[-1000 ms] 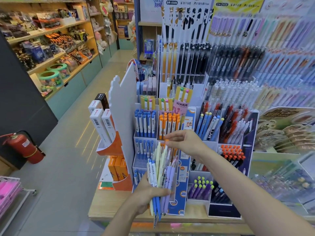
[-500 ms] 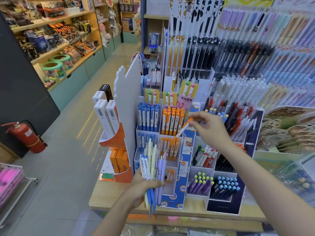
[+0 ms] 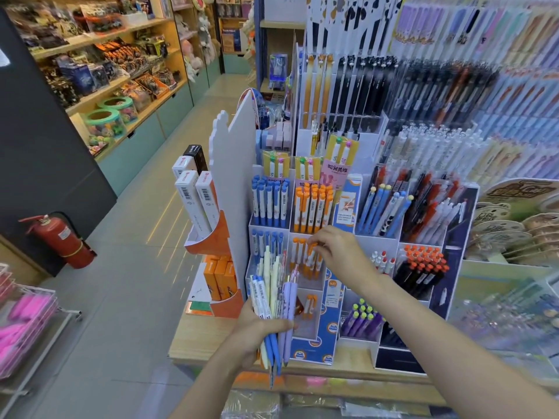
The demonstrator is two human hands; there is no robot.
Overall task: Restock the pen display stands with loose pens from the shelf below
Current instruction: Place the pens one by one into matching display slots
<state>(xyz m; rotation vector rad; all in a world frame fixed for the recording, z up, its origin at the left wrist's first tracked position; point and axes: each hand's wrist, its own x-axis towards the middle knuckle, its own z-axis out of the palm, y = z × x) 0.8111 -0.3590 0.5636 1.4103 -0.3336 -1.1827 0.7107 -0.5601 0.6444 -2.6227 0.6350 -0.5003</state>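
The right hand's fingers (image 3: pixel 325 240) curl down and pinch the orange top of one orange-capped pen (image 3: pixel 311 249), which stands in the middle tier of the white tiered pen stand (image 3: pixel 305 322), among roughly five of its kind in that compartment. The right hand (image 3: pixel 343 257) reaches in from the lower right, its forearm crossing in front of the neighbouring stand. The left hand (image 3: pixel 257 331) is wrapped around the lower ends of a bundle of loose pens (image 3: pixel 273 297), held upright just in front of the stand's left column; in the bundle I count about three blue-and-white pens, two pale yellow ones, two lilac ones and at least one clear one, though the overlap makes an exact count uncertain. Above the pinched pen, the top tier holds a row of about six blue-capped pens (image 3: pixel 270 201) on the left and about seven orange-capped ones (image 3: pixel 314 207) beside them. The bottom orange compartment (image 3: pixel 310 306) holds two pens. The stand sits on a wooden shelf (image 3: pixel 196 337), with three orange boxes (image 3: pixel 219 278) to its left. A red fire extinguisher (image 3: pixel 62 240) stands on the floor by the dark wall.
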